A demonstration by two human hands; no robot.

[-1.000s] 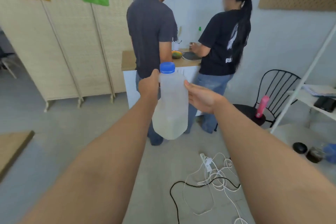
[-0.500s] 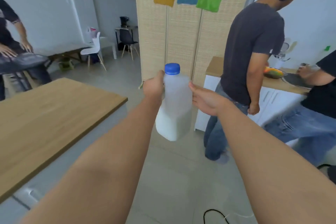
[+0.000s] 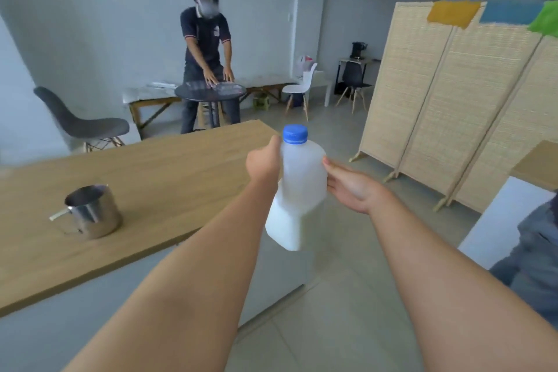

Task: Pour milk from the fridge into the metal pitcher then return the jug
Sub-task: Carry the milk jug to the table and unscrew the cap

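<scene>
I carry the milk jug (image 3: 297, 187), cap (image 3: 295, 134) on, in the air off the near right corner of the wooden table (image 3: 157, 172). My left hand (image 3: 263, 161) grips its side; my right hand (image 3: 350, 187) presses flat against the other. The metal pitcher (image 3: 90, 211) waits on that table, apparently unfilled; pouring and returning remain.

milk jug (image 3: 297, 190): translucent white, milk white in the lower part
cap (image 3: 295, 134): blue
metal pitcher (image 3: 92, 211): shiny silver
counter (image 3: 157, 172): light wood grain
screen (image 3: 453, 93): woven beige
cloths (image 3: 453, 12): yellow, blue, green
</scene>
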